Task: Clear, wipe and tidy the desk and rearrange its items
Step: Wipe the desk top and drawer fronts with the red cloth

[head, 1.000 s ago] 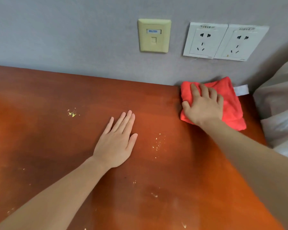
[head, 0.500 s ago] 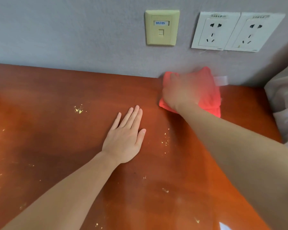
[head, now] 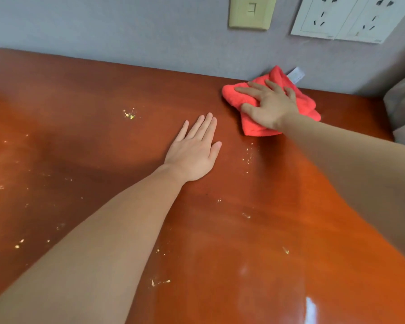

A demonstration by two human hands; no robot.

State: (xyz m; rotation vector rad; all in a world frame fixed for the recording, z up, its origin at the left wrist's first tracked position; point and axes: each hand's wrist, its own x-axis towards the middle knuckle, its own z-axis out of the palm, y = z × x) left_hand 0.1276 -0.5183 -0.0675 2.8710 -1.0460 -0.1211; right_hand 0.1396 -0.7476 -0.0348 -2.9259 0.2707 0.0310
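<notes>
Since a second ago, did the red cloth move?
Yes. The cloth slid left: it sat under the sockets, and now its left end lies below the beige plate.

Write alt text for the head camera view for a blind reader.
A right hand presses a red cloth onto a wooden desk by the wall; the left hand lies flat nearby. Pale specks dot the desk.

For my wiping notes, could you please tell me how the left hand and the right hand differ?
The left hand lies flat on the desk, fingers straight and together; the right hand presses the red cloth, fingers spread. The left hand is nearer the person, the right hand nearer the wall. Both are palm down.
</notes>
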